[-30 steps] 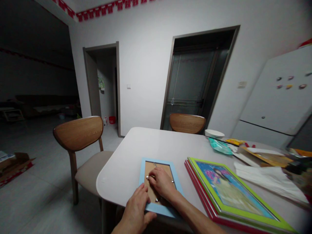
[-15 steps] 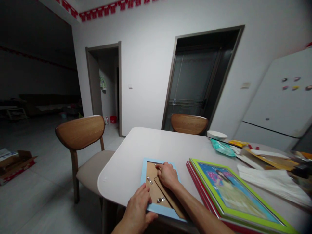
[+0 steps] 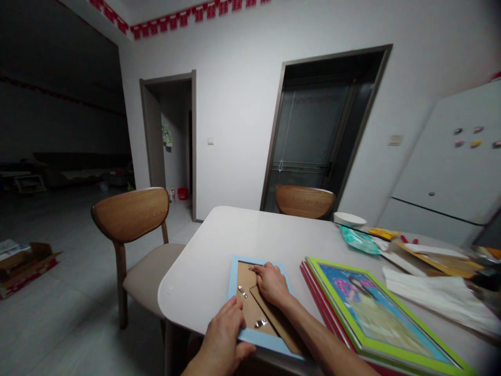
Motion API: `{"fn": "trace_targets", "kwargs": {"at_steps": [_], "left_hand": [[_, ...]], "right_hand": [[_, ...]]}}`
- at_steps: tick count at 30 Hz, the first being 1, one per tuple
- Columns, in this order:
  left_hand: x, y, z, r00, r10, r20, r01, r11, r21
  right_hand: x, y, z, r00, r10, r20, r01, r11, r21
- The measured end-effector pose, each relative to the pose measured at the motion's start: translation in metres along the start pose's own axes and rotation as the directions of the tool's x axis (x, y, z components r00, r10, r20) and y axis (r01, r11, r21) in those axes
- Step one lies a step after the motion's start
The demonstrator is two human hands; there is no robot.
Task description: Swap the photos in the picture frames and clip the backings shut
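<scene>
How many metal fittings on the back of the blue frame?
3 visible: far fitting at the fingertips of the right hand, left fitting along the left side of the blue frame, near fitting toward its near edge. The right hand may hide more.

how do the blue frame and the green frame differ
The blue frame lies back up, showing brown board and metal clips; the green frame shows its picture. The blue frame looks smaller than the green frame. The blue frame has the left hand and right hand on it; the green frame tops a stack. Both are rectangular.
</scene>
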State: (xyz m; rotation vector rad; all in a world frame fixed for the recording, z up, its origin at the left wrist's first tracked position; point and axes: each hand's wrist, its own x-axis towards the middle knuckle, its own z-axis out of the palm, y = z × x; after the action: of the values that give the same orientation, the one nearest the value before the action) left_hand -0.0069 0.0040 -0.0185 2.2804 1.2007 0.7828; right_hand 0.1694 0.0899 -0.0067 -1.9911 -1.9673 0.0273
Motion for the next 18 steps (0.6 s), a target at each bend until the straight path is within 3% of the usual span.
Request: {"fn": "trace_targets", "kwargs": {"at_steps": [7,18], "left_hand": [[-0.001,-0.002,0.002,0.999,0.029,-0.025,-0.029,1.0,-0.005],[-0.001,0.003,-0.004,1.0,0.013,-0.008,-0.013,1.0,0.005]], "right_hand": [[-0.029,0.031,-0.027,0.991,-0.11,0.069,0.108,0.994,0.035],[-0.032,0.033,-0.02,0.997,-0.078,0.021,0.076,0.995,0.071]]}}
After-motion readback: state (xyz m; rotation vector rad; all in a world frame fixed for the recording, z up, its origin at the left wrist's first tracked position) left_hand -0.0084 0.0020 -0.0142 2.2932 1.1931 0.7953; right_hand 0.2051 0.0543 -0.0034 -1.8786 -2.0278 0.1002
